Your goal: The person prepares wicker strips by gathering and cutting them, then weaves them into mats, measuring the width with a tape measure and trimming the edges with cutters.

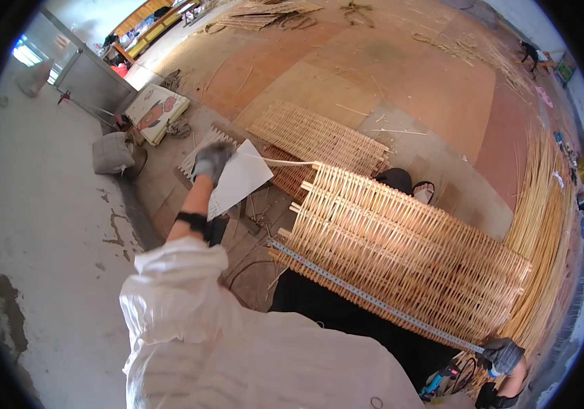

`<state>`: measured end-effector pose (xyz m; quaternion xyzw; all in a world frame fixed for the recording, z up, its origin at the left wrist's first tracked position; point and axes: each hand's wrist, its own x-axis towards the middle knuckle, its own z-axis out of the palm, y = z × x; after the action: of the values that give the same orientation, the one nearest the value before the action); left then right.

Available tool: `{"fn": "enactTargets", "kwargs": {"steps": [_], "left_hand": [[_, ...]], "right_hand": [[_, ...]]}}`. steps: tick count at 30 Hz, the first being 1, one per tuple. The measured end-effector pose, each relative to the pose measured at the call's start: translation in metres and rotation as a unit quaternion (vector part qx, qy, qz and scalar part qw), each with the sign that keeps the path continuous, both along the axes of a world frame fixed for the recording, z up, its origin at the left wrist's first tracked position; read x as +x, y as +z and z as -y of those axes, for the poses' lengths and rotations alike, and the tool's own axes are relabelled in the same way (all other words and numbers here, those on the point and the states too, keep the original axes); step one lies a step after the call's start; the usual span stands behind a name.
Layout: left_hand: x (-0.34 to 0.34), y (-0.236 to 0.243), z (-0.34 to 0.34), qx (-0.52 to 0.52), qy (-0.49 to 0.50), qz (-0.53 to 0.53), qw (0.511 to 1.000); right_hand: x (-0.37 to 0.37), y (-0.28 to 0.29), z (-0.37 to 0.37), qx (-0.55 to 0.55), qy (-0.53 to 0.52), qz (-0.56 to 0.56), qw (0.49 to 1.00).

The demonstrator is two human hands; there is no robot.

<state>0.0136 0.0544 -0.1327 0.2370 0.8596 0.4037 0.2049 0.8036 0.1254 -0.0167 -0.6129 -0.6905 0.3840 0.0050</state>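
A woven wicker panel (401,249) lies tilted across my lap, with stake ends sticking out at its left end. Along its near edge runs a tape measure (374,298). My right hand (503,356), in a grey glove, is closed around the tape measure at the panel's near right corner; the glove hides the grip. At the left, my gloved left hand (213,162) is closed on a pale wicker strand (285,162) that stretches from the panel's far left corner. Beneath this hand lies a white paper sheet (246,178).
Another woven panel (319,133) lies on the floor beyond. Long loose wicker rods (534,198) are heaped at the right. A blue and black tool (438,382) sits near my right hand. A plastered wall (40,204) stands close on the left, beside a grey cushion (113,153).
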Motion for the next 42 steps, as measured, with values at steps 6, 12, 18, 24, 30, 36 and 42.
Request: {"fn": "enactTargets", "kwargs": {"steps": [6,12,18,24,30,36,42], "left_hand": [[0.084,0.041,-0.008,0.107,0.011,-0.303,0.947],[0.166,0.018,0.068,-0.282,-0.298,-0.089,0.908],[0.176,-0.034,0.091,-0.128,-0.185,0.125,0.966],[0.16,-0.025,0.07,-0.161,-0.189,0.221,0.943],[0.152,-0.041,0.069,-0.103,-0.194,0.354,0.909],[0.135,-0.047,0.074,-0.133,-0.195,0.329,0.914],[0.169,-0.015,0.057,-0.242,-0.258,0.139,0.925]], "right_hand": [[0.014,-0.002,-0.002,0.0,-0.016,-0.018,1.0],[0.047,-0.011,-0.007,0.003,-0.05,-0.055,0.997],[0.029,-0.021,0.016,0.139,-0.083,-0.244,0.956],[-0.007,-0.01,-0.032,-0.007,0.091,0.067,0.994],[-0.005,-0.002,-0.024,0.009,0.072,0.108,0.991],[-0.004,-0.007,-0.022,0.04,0.046,0.119,0.991],[0.032,-0.029,0.0,0.149,0.026,-0.077,0.985]]}}
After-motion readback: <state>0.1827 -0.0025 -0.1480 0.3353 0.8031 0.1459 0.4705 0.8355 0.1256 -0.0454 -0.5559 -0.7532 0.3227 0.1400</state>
